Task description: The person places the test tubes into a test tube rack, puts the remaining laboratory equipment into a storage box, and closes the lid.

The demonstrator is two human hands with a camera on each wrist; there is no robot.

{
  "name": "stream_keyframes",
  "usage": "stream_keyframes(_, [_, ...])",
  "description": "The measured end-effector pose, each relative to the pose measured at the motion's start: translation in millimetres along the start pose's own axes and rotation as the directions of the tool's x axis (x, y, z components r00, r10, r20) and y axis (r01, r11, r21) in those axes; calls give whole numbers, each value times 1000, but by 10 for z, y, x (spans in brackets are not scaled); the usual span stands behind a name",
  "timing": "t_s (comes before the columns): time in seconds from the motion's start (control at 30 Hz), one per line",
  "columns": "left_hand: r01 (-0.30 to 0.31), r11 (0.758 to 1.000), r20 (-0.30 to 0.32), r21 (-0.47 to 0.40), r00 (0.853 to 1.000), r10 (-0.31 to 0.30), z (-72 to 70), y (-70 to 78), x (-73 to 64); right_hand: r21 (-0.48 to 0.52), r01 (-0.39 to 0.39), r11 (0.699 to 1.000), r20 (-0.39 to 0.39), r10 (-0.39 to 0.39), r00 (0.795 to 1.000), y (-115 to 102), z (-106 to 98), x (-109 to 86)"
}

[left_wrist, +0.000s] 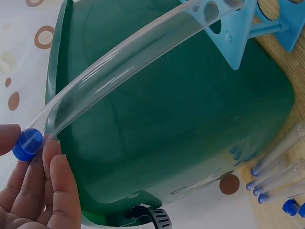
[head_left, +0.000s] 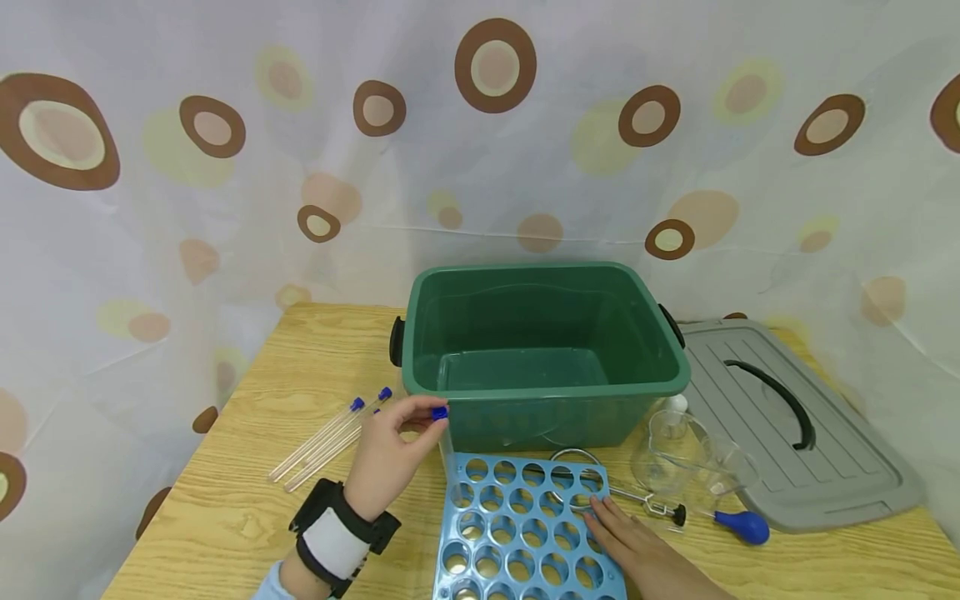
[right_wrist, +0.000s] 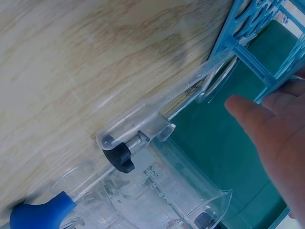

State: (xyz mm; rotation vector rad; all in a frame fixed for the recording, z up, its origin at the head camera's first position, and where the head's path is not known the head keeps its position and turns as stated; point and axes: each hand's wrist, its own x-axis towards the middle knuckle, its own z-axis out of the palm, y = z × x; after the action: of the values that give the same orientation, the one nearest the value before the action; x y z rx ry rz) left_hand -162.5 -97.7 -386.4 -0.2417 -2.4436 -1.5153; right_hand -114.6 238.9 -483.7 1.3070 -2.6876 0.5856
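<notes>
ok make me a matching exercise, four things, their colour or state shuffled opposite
1. left hand
2. right hand
3. storage bin lid
4. dropper bulb

A. deep blue
B. pinches a blue-capped test tube
C. gray, with a black handle
D. touches the light-blue test tube rack

Pairs: 1-B, 2-D, 3-C, 4-A

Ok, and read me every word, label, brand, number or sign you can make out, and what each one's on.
No text can be read in any view.
Clear beaker: marks on its side, too blurred to read.
Clear plastic pipette: faint marks along its stem, too small and blurred to read.
</notes>
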Motion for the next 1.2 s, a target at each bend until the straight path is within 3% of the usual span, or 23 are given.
stream_keyframes(0.33, [50, 998, 25, 43, 998, -51, 24, -38, -35, -17, 3, 1000, -1, -3, 1000, 0, 6, -4])
stream_keyframes(1.2, [74, 997, 41, 35, 996, -75, 149, -167, -116, -9, 12, 1000, -13, -12, 1000, 4, 10, -12])
